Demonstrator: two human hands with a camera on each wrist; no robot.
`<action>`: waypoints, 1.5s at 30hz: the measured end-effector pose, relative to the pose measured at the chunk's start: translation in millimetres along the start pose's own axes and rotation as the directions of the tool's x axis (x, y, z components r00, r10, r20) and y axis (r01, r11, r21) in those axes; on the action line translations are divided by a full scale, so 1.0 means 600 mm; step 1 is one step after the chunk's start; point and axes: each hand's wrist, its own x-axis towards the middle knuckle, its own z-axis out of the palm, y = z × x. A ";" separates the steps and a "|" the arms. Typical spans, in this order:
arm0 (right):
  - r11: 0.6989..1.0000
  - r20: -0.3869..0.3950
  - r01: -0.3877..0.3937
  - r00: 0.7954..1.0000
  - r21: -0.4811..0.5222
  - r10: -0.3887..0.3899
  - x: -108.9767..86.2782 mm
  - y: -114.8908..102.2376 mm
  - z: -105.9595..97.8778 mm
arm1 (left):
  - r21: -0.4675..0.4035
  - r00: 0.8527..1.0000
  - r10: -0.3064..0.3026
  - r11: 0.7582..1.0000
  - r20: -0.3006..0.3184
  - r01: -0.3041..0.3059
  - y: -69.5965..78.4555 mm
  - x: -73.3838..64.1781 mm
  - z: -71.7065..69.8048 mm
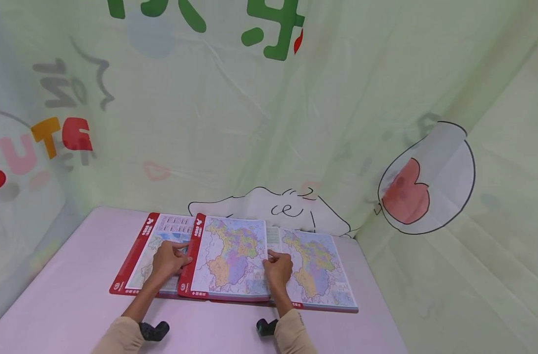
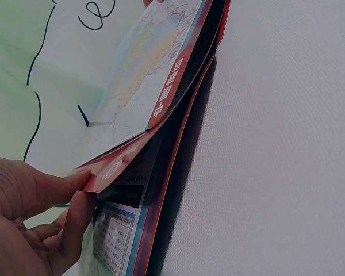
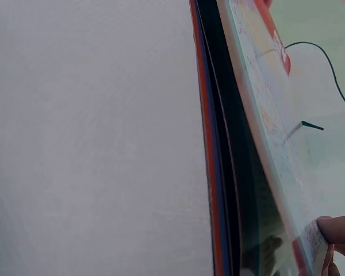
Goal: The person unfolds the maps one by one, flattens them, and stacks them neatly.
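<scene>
A map sheet [image 1: 233, 255] with a red left border is held at its two sides, raised over other maps. My left hand [image 1: 167, 260] pinches its red edge between thumb and fingers; the left wrist view shows the red border [image 2: 121, 161] bending up there. On the opposite side, my right hand [image 1: 279, 269] grips the right edge, its thumb [image 3: 336, 229] on top in the right wrist view. Below to the left lies another red-bordered map [image 1: 132, 250], partly covered. A similar colourful map [image 1: 313, 265] lies to the right, its left part hidden.
The maps lie on a pale table [image 1: 65, 295] with its front part towards me. Behind stands a light green curtain [image 1: 207, 123] with printed letters and drawings, close to the table's back edge. Black wrist devices [image 1: 154, 331] sit at both sleeves.
</scene>
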 end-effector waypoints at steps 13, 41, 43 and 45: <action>0.999 -0.029 0.050 0.998 -0.001 -0.050 0.002 -0.020 -0.028 | 0.001 0.996 0.079 0.997 -0.031 -0.079 -0.004 -0.004 -0.012; 1.000 -0.167 0.000 0.986 -0.032 -0.006 0.055 0.020 -0.115 | 0.168 0.990 0.117 0.980 -0.081 -0.103 -0.040 0.007 -0.119; 0.999 -0.181 0.001 0.983 -0.039 -0.008 0.057 0.023 -0.120 | 0.179 0.989 0.123 0.978 -0.087 -0.106 -0.041 0.006 -0.125; 0.999 -0.192 -0.004 0.981 -0.049 -0.005 0.060 0.026 -0.125 | 0.188 0.987 0.130 0.976 -0.094 -0.111 -0.042 0.006 -0.130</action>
